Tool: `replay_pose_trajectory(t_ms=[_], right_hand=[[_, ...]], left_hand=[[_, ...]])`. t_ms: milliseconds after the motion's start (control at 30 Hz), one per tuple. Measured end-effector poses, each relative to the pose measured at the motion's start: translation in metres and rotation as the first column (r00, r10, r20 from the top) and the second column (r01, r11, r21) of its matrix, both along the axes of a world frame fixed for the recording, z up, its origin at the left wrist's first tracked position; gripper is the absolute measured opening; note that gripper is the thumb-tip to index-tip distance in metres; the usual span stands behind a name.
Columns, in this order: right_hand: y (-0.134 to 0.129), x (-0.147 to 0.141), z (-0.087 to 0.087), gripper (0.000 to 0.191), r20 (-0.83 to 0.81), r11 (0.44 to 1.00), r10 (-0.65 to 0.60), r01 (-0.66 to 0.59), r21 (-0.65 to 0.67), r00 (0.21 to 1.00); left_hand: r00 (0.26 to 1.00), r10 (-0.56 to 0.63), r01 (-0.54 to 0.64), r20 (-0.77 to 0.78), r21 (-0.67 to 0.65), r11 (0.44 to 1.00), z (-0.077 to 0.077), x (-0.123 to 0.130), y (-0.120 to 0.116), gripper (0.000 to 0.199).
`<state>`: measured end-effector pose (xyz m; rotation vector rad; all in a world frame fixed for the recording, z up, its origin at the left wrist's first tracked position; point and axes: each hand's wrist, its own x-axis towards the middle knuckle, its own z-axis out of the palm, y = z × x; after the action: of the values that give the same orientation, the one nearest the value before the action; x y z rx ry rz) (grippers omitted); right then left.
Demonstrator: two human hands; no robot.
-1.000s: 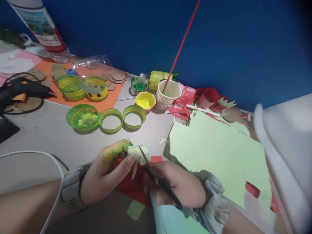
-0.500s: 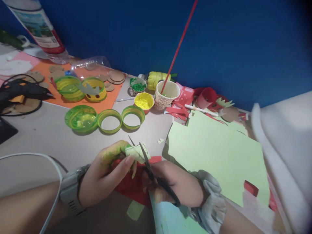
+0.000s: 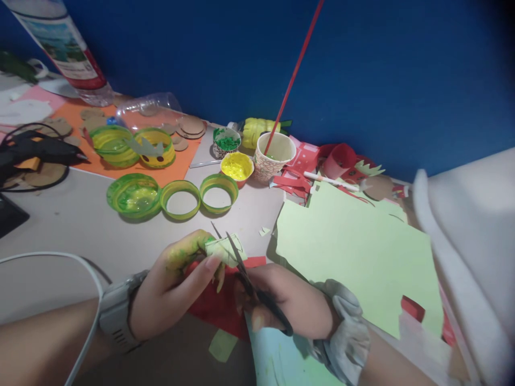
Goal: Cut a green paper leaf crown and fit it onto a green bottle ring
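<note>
A small piece of pale green paper (image 3: 226,251) with dark drawn lines is pinched between the thumb and fingers of my left hand (image 3: 177,292), whose fingers are smeared with green and yellow paint. Black-handled scissors (image 3: 240,261) sit in my right hand (image 3: 285,297). Their blades are apart, one passing in front of the paper and the other behind it. Red paper (image 3: 219,308) lies beneath both hands. Little pale green offcuts (image 3: 264,231) rest on the table close to the blades. My right fingertips are partly hidden by the scissors.
Painted rings (image 3: 181,200) and a painted plastic bottom (image 3: 134,196) stand ahead. Behind them are a yellow paint cup (image 3: 237,168), a green paint cup (image 3: 226,142) and a paper cup (image 3: 275,155) holding a red stick. A large green sheet (image 3: 354,252) lies right; a glue gun (image 3: 44,153) left.
Hardly anything differs. Both hands, the scissors and the paper have shifted very slightly left in view, along with the scene. The blades still straddle the paper.
</note>
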<state>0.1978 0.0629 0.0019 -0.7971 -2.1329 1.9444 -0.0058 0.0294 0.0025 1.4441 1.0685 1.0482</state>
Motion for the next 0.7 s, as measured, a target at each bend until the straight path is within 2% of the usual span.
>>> replay_pose_trajectory(t_ms=[267,700], right_hand=[[-0.0004,-0.0009,0.0006,0.069,0.017,1.0,0.014,-0.014,0.02,1.0],[-0.0014,-0.0007,-0.0045,0.068,-0.019,1.0,-0.009,0.009,0.028,1.0]], left_hand=[[0.999,-0.036,0.037,-0.029,0.012,0.999,0.0,-0.0013,0.0027,0.033],[0.999,-0.024,0.024,-0.043,-0.004,1.0,-0.0007,-0.0029,0.0037,0.038]])
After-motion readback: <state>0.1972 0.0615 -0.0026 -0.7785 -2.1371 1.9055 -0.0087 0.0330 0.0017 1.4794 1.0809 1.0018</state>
